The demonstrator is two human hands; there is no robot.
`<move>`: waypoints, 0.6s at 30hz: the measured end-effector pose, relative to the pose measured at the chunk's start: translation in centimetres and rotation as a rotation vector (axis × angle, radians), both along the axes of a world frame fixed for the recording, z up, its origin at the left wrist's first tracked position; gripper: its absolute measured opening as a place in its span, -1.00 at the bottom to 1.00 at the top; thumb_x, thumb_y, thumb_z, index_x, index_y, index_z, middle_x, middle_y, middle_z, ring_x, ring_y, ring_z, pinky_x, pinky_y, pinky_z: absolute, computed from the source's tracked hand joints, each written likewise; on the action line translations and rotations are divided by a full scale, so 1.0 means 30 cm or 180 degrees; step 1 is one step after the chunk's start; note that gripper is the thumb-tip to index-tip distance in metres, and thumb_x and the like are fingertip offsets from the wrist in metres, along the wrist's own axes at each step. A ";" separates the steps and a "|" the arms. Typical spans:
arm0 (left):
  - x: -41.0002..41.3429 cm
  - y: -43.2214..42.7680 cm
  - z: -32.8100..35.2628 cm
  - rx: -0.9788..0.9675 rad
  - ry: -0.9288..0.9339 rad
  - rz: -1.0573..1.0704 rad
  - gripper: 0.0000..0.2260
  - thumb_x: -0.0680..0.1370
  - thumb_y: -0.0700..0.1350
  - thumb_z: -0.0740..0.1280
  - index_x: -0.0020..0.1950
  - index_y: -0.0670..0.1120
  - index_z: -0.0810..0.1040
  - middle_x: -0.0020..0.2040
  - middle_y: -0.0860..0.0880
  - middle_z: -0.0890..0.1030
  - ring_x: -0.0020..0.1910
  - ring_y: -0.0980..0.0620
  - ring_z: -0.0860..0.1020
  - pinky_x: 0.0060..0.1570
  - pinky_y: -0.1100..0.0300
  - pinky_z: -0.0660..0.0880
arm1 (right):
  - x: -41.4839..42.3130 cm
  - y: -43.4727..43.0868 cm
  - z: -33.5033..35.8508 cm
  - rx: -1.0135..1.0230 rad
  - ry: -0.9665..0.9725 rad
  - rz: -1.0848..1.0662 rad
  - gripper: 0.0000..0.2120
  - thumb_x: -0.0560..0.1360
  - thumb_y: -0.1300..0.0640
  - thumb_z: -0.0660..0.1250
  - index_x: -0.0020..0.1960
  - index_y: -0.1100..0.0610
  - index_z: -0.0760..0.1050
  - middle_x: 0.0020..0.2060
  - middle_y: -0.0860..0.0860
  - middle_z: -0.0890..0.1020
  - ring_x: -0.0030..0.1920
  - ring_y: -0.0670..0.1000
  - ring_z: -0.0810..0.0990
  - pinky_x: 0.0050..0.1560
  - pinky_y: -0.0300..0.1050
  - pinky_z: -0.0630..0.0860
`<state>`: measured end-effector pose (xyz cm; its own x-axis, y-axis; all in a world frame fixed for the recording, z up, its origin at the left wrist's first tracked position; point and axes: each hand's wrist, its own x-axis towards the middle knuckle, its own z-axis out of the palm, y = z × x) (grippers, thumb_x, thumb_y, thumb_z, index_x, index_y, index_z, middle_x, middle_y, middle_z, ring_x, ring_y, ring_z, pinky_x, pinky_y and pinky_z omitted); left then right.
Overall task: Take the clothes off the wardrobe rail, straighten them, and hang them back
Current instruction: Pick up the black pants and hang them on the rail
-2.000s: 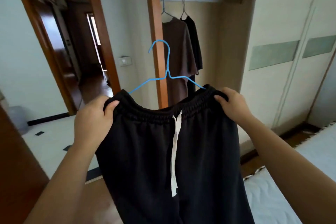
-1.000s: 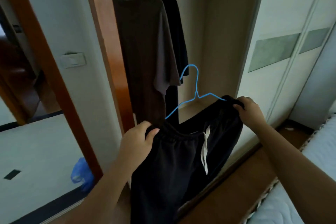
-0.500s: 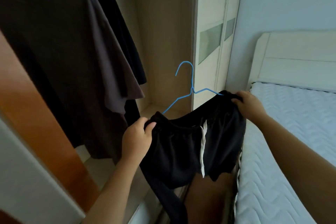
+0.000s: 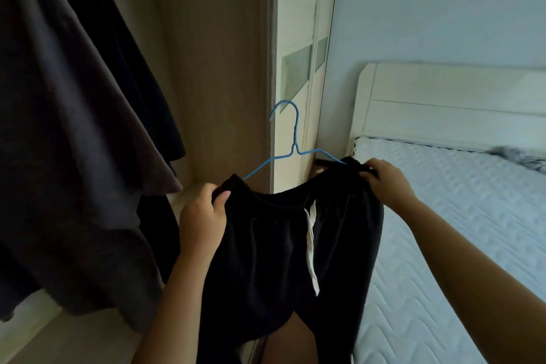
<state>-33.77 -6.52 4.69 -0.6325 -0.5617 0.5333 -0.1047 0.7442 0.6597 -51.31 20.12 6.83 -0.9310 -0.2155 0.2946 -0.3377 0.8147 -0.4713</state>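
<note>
left hand [image 4: 202,216]: fingers curled, thumb pinching one waistband end of the black shorts [image 4: 266,260].
right hand [image 4: 387,183]: fingers clamped over the other waistband end.
between hands: shorts stretched on blue wire hanger [image 4: 294,139], hook upright.
beyond left hand: brown T-shirt [image 4: 74,127], hanging.
beyond right hand: white mattress [image 4: 458,216].

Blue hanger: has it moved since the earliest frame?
Yes. The blue hanger has gone right: it overlapped the hanging brown shirt, now it is clear to its right, near the bed.
</note>
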 end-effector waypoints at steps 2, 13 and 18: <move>-0.063 -0.036 0.006 -0.0022 0.0037 0.0076 -0.76 0.54 -0.12 0.26 0.10 -0.26 0.50 -0.03 -0.23 0.61 -0.01 -0.21 0.54 -0.12 0.16 0.32 | -0.064 -0.021 0.015 -0.0015 0.0075 0.0083 -0.78 0.52 0.15 0.23 0.08 0.26 0.49 0.03 0.24 0.56 0.08 0.23 0.51 0.02 -0.03 0.39; -0.569 -0.277 0.270 -0.0238 0.0432 0.0519 -0.74 0.56 -0.11 0.23 0.13 -0.27 0.48 0.05 -0.29 0.58 0.06 -0.28 0.51 0.00 -0.02 0.41 | -0.444 -0.132 0.277 -0.0350 0.0260 0.1151 -0.92 0.53 0.14 0.23 -0.13 0.11 0.45 -0.28 0.03 0.53 -0.19 0.05 0.48 -0.22 -0.17 0.33; -0.738 -0.414 0.450 -0.0516 0.0613 0.0705 -0.75 0.56 -0.12 0.22 0.12 -0.28 0.49 0.03 -0.33 0.58 0.02 -0.32 0.51 -0.05 -0.04 0.40 | -0.528 -0.220 0.464 -0.1342 -0.0635 0.1763 -0.83 0.52 0.13 0.24 -0.09 0.21 0.55 -0.27 0.10 0.59 -0.23 0.03 0.58 -0.20 -0.23 0.50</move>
